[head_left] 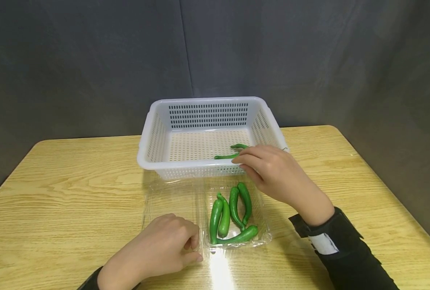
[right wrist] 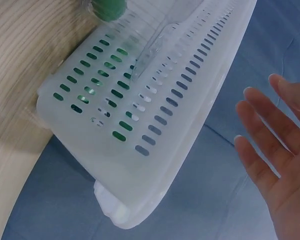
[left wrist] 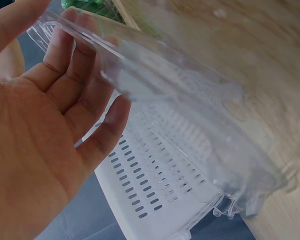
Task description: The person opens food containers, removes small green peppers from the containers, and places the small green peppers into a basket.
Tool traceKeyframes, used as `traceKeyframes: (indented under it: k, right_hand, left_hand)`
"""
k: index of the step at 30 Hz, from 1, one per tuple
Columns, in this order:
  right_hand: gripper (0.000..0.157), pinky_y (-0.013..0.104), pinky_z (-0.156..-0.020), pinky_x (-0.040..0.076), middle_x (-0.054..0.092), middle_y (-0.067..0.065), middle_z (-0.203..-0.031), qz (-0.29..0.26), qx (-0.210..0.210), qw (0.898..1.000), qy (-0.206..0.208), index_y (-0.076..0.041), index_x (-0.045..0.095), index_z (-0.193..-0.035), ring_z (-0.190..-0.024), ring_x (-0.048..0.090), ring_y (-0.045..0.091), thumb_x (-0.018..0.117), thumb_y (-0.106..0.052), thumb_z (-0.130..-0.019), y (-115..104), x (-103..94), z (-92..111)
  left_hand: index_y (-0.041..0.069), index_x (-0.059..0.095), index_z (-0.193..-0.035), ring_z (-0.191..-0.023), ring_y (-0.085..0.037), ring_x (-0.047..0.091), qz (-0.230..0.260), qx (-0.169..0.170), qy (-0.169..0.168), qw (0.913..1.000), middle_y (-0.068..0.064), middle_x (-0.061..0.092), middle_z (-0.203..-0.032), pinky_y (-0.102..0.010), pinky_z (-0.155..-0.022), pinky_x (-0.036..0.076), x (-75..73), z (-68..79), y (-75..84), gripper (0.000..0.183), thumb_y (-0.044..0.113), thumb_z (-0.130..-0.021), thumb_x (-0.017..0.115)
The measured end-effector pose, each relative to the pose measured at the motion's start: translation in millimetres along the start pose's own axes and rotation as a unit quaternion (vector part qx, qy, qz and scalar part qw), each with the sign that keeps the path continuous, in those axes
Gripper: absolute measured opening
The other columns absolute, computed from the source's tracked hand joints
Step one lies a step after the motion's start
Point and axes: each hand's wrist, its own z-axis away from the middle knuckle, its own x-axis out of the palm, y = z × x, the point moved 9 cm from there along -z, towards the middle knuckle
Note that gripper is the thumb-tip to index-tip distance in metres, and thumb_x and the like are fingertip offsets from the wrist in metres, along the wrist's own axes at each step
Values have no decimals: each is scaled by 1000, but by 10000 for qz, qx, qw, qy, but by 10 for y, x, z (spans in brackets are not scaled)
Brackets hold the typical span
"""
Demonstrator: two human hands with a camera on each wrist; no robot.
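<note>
A clear plastic clamshell box lies unfolded on the table, with several glossy green chili peppers in its right half. My left hand is at the near edge of the left half, the lid. In the left wrist view, thumb and fingers pinch the lid's clear rim. Just behind the box stands a white slotted basket; a few green peppers lie at its front right. My right hand hovers over the basket's front rim, fingers loosely bent and holding nothing.
The basket stands near the back edge of the wooden table, before a dark grey curtain. The table's right edge runs past my right forearm.
</note>
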Motion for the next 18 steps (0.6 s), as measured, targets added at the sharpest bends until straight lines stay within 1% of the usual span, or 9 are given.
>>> traceKeyframes:
  k: [3,6,9,13,18]
  right_hand:
    - [19,40,-82,54,71,6,-100,17,-30,10000,-41,-4,72,-102,-93,67,25,72,2,-84,-38,19,-12]
    - [20,38,-81,54,70,3,-98,9,-16,9998,-203,-6,72,-102,-90,67,22,72,1,-84,-76,54,-21]
    - [20,37,-82,53,71,0,-96,-195,66,9986,-490,-8,73,-101,-89,67,19,75,-2,-82,-99,112,-21]
    - [18,34,-83,52,71,-4,-94,-557,288,9941,-886,-11,74,-99,-89,67,14,79,-7,-82,-96,188,-9]
    - [17,33,-81,53,71,-3,-93,-598,316,9923,-1042,-10,75,-99,-88,67,14,79,-8,-83,-113,252,-11]
  left_hand:
    - [25,52,-69,-58,0,40,3,-2,-8,10000,19,40,-61,-26,-67,40,-2,1,-3,34,37,-77,83]
    - [25,52,-69,-58,0,40,13,-13,-19,10000,19,40,-61,-26,-67,40,0,-1,-5,34,37,-77,83]
    - [25,53,-69,-58,0,40,26,-22,-23,10000,19,40,-61,-26,-67,40,2,0,-7,34,37,-77,83]
    - [26,52,-69,-58,0,40,4,-11,11,10000,19,40,-61,-26,-67,40,-1,2,-7,34,37,-76,84]
    - [26,51,-69,-58,0,40,-2,-8,31,10000,19,40,-61,-26,-66,39,-5,3,-7,35,37,-75,84]
